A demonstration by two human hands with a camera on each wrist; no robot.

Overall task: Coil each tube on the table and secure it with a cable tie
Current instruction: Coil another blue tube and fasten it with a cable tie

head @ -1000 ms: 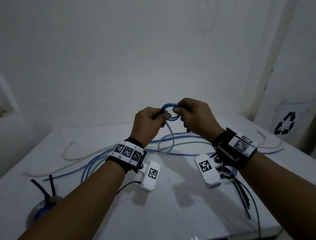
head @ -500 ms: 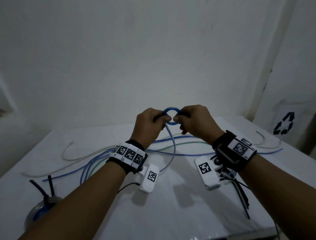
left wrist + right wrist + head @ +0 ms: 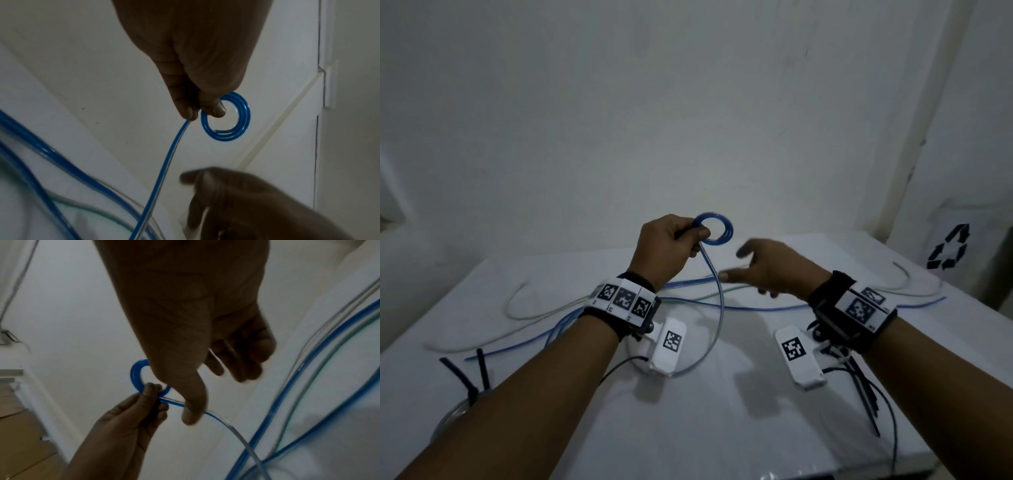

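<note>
Head view: left hand (image 3: 671, 245) pinches small blue tube coil (image 3: 714, 228) above table's (image 3: 722, 428) far edge, keeping loops from springing; right hand (image 3: 774, 270) beside it, fingers loose, empty, apparently reaching for trailing tube

Dim bluish light, soft shadows under forearms, right hand (image 3: 767, 267) motion-blurred, wide-angle edge distortion

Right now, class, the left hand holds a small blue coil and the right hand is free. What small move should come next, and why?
Probably the right hand, open and empty, takes the loose tube trailing below the coil and wraps another turn. The left hand pinches only a few loops, and much tube still lies on the table.
</note>
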